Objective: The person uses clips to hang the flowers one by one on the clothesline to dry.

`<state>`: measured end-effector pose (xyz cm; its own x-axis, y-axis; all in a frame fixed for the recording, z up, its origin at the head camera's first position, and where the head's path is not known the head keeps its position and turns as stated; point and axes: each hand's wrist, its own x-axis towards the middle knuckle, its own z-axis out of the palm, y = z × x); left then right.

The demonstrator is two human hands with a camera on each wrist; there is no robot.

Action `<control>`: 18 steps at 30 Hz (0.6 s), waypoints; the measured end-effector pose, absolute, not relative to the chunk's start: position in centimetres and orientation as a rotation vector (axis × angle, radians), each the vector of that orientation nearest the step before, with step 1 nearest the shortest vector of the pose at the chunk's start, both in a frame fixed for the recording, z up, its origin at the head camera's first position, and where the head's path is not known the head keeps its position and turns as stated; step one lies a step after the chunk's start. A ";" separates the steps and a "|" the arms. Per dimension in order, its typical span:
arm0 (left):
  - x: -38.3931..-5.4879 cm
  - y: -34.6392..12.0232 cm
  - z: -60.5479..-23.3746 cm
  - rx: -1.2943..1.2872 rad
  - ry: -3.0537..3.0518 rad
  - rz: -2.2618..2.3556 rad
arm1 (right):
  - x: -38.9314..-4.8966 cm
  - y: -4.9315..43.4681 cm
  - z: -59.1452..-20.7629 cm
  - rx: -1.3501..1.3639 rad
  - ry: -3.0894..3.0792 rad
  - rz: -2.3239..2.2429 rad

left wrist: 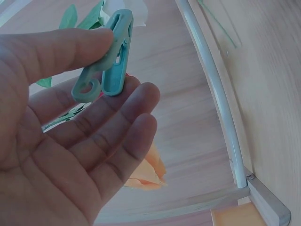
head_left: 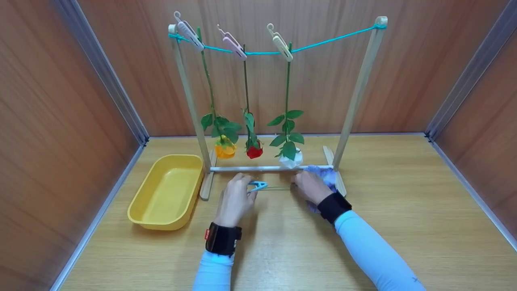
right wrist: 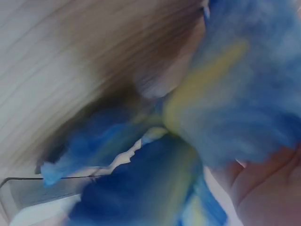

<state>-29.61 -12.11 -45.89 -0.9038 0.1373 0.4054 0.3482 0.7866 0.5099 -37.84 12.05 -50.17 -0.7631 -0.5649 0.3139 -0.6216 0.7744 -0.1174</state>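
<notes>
My left hand (head_left: 235,199) pinches a light-blue clothespin (head_left: 258,185) between thumb and fingers, low in front of the rack. Seen up close in the left wrist view, the clothespin (left wrist: 118,56) has a small hooked end and the other fingers are half spread below it. My right hand (head_left: 312,186) grips a blue-violet iris (head_left: 325,174) just under its bloom, and the thin stem (head_left: 278,188) points left towards the clothespin. Blue petals with yellow streaks (right wrist: 207,84) fill most of the right wrist view, blurred, hiding much of that hand.
A wooden rack (head_left: 363,87) carries a cyan cord (head_left: 335,39). From it hang an orange-yellow rose (head_left: 225,149), a red rose (head_left: 255,151) and a white rose (head_left: 292,159), upside down, each by a clothespin. At left stands a yellow tub (head_left: 165,194). Wooden panels surround the table.
</notes>
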 end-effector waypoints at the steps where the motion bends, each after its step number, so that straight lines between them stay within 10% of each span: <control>1: -29.6 -12.1 -45.9 -0.369 -2.632 -0.849 | -37.8 12.0 -50.2 0.923 -2.704 0.320; 18: -29.6 -12.1 -45.9 -0.378 -2.616 -0.850 | -37.8 12.1 -50.4 0.889 -2.741 0.340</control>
<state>-29.61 -12.11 -45.89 -0.8982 0.1385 0.4171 0.3572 0.7831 0.5091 -37.76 12.09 -50.42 -0.7862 -0.5426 0.2959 -0.5985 0.7878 -0.1456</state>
